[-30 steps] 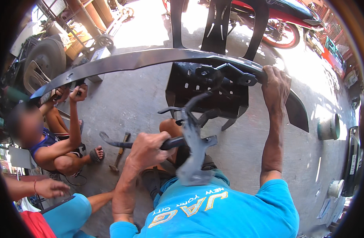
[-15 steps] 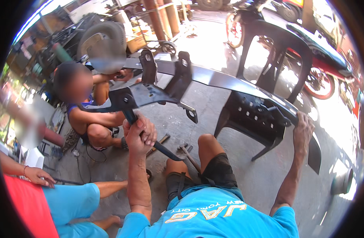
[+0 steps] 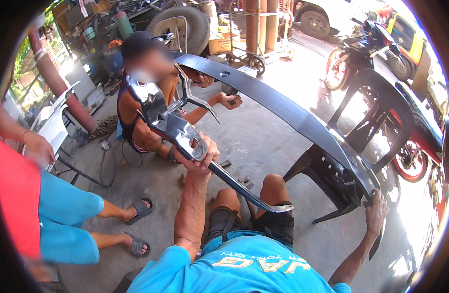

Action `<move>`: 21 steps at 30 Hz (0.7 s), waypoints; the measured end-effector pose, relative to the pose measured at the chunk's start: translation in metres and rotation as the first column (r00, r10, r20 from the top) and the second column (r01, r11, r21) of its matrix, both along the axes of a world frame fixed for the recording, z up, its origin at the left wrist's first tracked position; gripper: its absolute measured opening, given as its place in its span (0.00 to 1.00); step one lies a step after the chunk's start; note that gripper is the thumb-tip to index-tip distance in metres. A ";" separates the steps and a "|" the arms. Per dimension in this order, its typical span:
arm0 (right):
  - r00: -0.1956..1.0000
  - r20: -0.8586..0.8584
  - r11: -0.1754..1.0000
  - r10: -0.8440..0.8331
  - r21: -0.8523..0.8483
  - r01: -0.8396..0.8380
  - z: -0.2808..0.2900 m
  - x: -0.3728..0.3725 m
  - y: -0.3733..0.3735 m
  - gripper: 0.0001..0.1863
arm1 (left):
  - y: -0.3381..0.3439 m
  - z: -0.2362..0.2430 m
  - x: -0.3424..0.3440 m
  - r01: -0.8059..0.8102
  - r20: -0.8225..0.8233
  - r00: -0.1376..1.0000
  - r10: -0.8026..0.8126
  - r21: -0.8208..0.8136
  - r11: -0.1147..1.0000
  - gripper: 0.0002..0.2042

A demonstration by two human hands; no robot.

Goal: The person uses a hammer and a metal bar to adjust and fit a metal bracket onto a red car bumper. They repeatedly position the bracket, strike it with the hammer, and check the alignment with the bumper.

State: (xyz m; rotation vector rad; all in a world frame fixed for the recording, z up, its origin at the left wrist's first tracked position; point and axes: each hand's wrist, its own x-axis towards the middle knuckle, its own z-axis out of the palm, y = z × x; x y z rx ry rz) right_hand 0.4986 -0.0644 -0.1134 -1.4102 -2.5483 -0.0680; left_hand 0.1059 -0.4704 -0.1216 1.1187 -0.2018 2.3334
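My left hand [image 3: 200, 156] is closed around a glossy black metal bracket [image 3: 158, 115] with bolt holes, upright tabs and a long curved strip, held up in front of me. At the right, my right hand [image 3: 376, 217] grips the near end of a long, curved black metal bumper bar [image 3: 283, 105]; its fingers are partly hidden behind the end. The bar's right part lies over a black plastic chair [image 3: 327, 171]. Its far end reaches a crouching co-worker [image 3: 141, 105], whose hands [image 3: 229, 101] are beside and under it.
Another person in blue shorts [image 3: 65, 210] stands close on my left. Tools [image 3: 244, 183] lie on the concrete floor ahead of my knees. Farther off are a large tyre [image 3: 197, 29], gas cylinders [image 3: 253, 29] on a trolley and a motorcycle [image 3: 361, 49]. A white chair [image 3: 51, 124] stands left.
My left hand has turned the bracket over, so its tabs now point differently, and moved it slightly right. The bar's near end has dropped lower with my right hand. The view has shifted left.
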 end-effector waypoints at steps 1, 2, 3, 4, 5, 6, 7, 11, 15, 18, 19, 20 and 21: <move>1.000 0.005 1.000 0.002 -0.003 -0.002 0.000 -0.001 -0.003 0.35 | -0.003 0.001 -0.001 -0.077 0.008 0.997 0.078 -0.050 0.996 0.19; 1.000 0.015 0.998 -0.025 -0.060 0.026 0.005 -0.002 -0.009 0.40 | -0.003 0.006 -0.001 -0.145 0.016 0.989 0.147 -0.096 0.985 0.19; 1.000 0.003 0.999 -0.013 -0.044 0.013 0.000 0.002 -0.007 0.41 | -0.003 0.010 0.002 -0.211 0.022 0.976 0.216 -0.143 0.967 0.19; 1.000 -0.010 1.000 -0.001 -0.029 0.001 -0.012 0.008 -0.004 0.43 | -0.003 0.014 0.007 -0.316 0.095 0.930 0.356 -0.290 0.903 0.20; 1.000 -0.022 1.000 0.013 -0.017 -0.013 -0.020 0.013 -0.003 0.44 | -0.003 0.015 0.007 -0.392 0.088 0.887 0.453 -0.372 0.841 0.22; 0.998 -0.044 0.999 0.033 -0.039 -0.035 -0.026 0.014 -0.001 0.46 | -0.005 0.018 0.007 -0.413 0.118 0.863 0.492 -0.396 0.820 0.21; 0.998 -0.038 0.999 0.052 0.000 -0.052 -0.034 0.016 -0.001 0.46 | -0.007 0.020 0.007 -0.432 0.147 0.836 0.529 -0.421 0.798 0.20; 0.998 -0.040 0.999 0.040 0.028 -0.039 -0.044 0.015 -0.010 0.48 | -0.007 0.021 -0.002 -0.410 0.215 0.814 0.539 -0.445 0.796 0.19; 0.999 -0.021 0.999 0.035 -0.001 -0.035 -0.025 0.013 -0.029 0.50 | -0.007 0.016 -0.002 -0.374 0.185 0.868 0.460 -0.364 0.853 0.17; 0.977 -0.159 0.988 0.140 -0.047 -0.149 0.018 0.005 -0.052 0.40 | -0.006 0.012 0.000 -0.331 0.160 0.909 0.386 -0.288 0.898 0.16; 0.917 -0.326 0.951 0.231 -0.122 -0.283 0.040 -0.006 -0.063 0.37 | -0.003 0.013 0.000 -0.314 0.144 0.922 0.361 -0.270 0.910 0.15; 0.822 -0.487 0.890 0.295 -0.174 -0.422 0.059 -0.017 -0.074 0.34 | -0.002 0.010 0.002 -0.302 0.131 0.931 0.342 -0.254 0.919 0.15; 0.691 -0.642 0.804 0.330 -0.191 -0.562 0.073 -0.035 -0.086 0.31 | -0.003 0.010 0.003 -0.295 0.111 0.938 0.327 -0.233 0.926 0.15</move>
